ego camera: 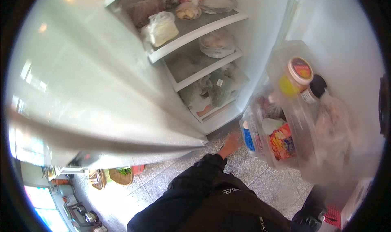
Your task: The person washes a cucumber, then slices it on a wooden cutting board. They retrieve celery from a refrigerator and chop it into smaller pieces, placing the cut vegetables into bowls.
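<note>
An upright fridge stands wide open before me. My left hand [233,142], blurred, is low beside the clear door bins [293,119]; whether it holds anything cannot be made out. My right hand is hidden; only its dark sleeve [313,201] shows at the lower right, below the fridge door. In the bins are a tub with a red and orange lid [301,68], a jar with a black lid [317,87], a red and orange food packet [282,142] and a blue packet [248,140]. A tied plastic bag [333,122] is at the door bin.
Fridge shelves [200,33] hold several bagged foods, including a pale block in a bag [163,28]. Lower down is a drawer of bagged greens [217,88]. Another fridge door [91,88] fills the left. Wicker baskets [121,176] stand on the tiled floor, with pots [91,216] at the lower left.
</note>
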### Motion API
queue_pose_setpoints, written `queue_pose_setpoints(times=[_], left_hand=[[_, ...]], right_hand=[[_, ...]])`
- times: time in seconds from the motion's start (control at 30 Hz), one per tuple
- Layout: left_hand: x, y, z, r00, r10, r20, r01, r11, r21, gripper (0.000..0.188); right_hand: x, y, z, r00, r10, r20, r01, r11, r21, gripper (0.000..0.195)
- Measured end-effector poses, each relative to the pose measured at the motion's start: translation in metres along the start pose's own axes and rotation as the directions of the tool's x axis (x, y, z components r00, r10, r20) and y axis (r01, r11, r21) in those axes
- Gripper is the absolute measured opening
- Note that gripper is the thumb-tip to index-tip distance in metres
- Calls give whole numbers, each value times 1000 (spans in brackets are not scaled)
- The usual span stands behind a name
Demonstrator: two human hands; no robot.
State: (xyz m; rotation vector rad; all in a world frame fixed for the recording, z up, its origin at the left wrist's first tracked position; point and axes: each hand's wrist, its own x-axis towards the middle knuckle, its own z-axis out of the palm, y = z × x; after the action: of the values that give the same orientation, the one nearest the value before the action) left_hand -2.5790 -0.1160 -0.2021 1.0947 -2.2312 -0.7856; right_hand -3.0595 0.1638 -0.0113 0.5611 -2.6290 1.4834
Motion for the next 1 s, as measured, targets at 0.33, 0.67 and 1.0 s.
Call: queue_pose_setpoints(times=[0.33, 0.67, 1.0], left_hand=[[-250, 107, -109, 799, -581, 158, 602, 772, -206, 30], [-421, 194, -149, 558, -782, -278, 578, 606, -546, 27], [-582, 173, -208, 209, -898, -388, 524, 438, -731, 32]], right_hand=[[74, 15, -6, 902, -393, 177, 386, 920, 76, 40], [-145, -84, 15, 595, -464, 656, 201, 877, 437, 41], [-169, -146, 194, 405, -631, 661, 592, 732, 336, 49]])
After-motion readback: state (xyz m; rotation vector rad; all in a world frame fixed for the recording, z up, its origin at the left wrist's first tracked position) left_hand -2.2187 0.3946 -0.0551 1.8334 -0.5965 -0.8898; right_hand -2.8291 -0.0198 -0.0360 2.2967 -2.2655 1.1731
